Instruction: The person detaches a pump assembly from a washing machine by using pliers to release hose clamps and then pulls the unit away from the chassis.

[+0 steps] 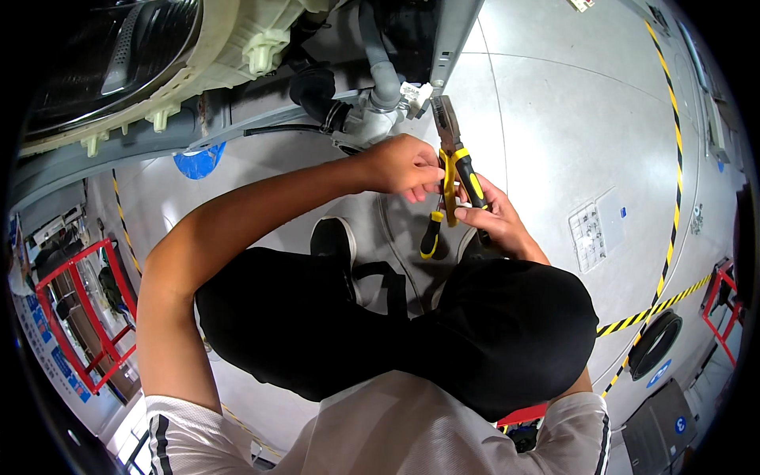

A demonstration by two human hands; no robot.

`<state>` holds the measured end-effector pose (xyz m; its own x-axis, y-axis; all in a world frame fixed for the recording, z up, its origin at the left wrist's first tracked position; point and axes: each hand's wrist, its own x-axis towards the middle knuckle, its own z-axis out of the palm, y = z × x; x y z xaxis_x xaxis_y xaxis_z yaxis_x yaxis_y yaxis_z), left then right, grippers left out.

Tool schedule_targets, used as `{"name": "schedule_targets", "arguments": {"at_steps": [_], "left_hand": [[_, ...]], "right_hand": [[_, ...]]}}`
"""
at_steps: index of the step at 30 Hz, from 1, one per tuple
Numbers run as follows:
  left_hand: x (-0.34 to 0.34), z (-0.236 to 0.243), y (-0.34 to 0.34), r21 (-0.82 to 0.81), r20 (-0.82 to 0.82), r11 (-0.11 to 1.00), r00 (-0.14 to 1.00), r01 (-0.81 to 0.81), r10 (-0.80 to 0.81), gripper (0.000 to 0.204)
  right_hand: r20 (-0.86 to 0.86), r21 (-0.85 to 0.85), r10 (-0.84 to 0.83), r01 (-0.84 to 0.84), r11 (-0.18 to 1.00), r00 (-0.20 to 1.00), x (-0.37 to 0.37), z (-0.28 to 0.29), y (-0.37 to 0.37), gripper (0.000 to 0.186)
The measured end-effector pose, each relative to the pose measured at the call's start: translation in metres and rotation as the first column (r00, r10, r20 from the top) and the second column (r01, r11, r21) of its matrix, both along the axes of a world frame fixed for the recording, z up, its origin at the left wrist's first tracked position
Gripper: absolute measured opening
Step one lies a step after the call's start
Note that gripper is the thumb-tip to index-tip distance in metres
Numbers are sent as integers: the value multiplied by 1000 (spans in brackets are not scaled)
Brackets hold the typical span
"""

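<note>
My right hand point(500, 218) grips a pair of pliers point(467, 170) by their black and yellow handles. Their metal jaws point up and away from me, beside the pump housing. My left hand point(402, 168) is closed, its thumb and fingertips pinched together right against the left handle; what they hold, if anything, is hidden. Just below the hands shows a screwdriver point(430, 236) with a black and yellow handle; its shaft is mostly hidden, and I cannot tell whether it lies on the floor. Behind my left hand sits a grey pump housing point(372, 123) with hoses.
An opened washing machine's tub point(214, 67) fills the upper left, its metal frame post point(455, 39) rising beside the pliers. A compartmented parts box point(590, 237) lies on the floor at right, near striped tape point(674, 174). A black ring point(655, 345) and red frames point(87, 317) stand farther out.
</note>
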<state>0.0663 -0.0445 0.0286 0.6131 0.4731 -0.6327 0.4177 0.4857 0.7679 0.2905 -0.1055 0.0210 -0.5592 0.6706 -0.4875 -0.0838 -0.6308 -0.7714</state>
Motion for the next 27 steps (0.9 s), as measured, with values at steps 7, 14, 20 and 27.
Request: {"name": "schedule_targets", "arguments": {"at_steps": [7,14,20,27], "left_hand": [[-44,54,20,266,-263,961,954,-73,146,20],[-52,66,25,865,-427,403,860,299,280,14],[-44,39,40,710,-549,674,761,205,346,48],[-44,24,47,612,-605,759,749,221,269,50]], "right_hand": [[144,173,53,-78,982,988,24,-21,18,23],[249,288,111,-183,940,962,22,-42,45,31],[269,319,179,-263,911,946,16,-47,56,32],[395,703,41,-331,629,918,24,-76,67,40]]}}
